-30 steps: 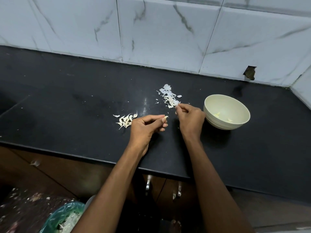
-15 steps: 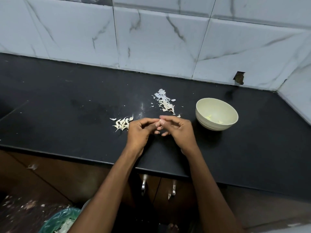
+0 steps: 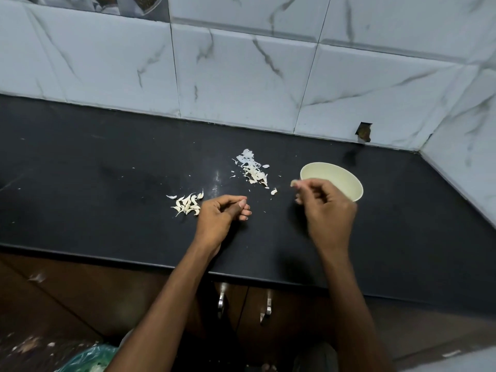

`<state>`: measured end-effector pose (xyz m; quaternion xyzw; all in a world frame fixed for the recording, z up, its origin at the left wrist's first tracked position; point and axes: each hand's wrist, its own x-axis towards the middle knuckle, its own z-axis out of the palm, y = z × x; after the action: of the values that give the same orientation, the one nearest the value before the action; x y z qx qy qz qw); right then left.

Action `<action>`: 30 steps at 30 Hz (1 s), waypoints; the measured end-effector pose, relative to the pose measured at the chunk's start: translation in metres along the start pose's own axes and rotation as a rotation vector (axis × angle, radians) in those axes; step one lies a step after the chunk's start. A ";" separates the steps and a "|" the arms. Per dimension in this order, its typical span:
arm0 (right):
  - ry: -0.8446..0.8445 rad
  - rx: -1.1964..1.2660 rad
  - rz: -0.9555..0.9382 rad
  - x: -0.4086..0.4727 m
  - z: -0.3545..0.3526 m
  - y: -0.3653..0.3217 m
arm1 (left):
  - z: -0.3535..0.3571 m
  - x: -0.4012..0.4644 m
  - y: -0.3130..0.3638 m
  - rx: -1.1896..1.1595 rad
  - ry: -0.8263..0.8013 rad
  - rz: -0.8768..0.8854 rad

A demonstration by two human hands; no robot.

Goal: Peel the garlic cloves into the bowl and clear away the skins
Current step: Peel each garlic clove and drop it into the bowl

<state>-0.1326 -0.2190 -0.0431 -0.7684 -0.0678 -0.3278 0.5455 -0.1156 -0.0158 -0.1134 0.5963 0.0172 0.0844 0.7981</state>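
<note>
Two bare hands work over a black countertop [image 3: 107,162] holding one bowl and two small heaps of garlic.

I see my left hand [image 3: 220,214] just inside the front edge, near the middle, fingers curled with thumb against fingertips; whether they hold anything I cannot tell. My right hand [image 3: 326,208] is well apart from it, toward the right, raised beside the one cream bowl [image 3: 346,181], thumb and forefinger pinching a small pale garlic piece [image 3: 294,183] just left of the bowl's rim; blur hides whether it is clove or skin. One cluster of unpeeled cloves [image 3: 188,204], too small to count, lies just beside the left hand. One heap of papery skins [image 3: 252,169] sits farther back, between the cluster and the bowl, with one loose scrap [image 3: 273,191] near it. Below the front edge hang two metal cabinet handles [image 3: 221,299], and a green bin bag [image 3: 88,358] shows at the lower left.
</note>
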 end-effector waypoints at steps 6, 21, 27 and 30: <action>0.041 -0.376 -0.063 0.053 -0.037 0.020 | 0.001 -0.001 0.000 -0.002 0.005 -0.002; -0.341 0.017 0.016 0.011 0.068 0.008 | -0.043 -0.028 0.026 0.563 0.517 0.595; -0.646 -0.101 -0.007 -0.022 0.148 0.006 | -0.106 -0.010 0.034 0.774 0.655 0.247; -0.659 -0.089 0.019 -0.022 0.169 0.006 | -0.102 -0.008 0.032 0.766 0.592 0.218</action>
<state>-0.0746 -0.0668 -0.0929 -0.8568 -0.2190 -0.0592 0.4631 -0.1404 0.0884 -0.1123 0.7957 0.2103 0.3206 0.4689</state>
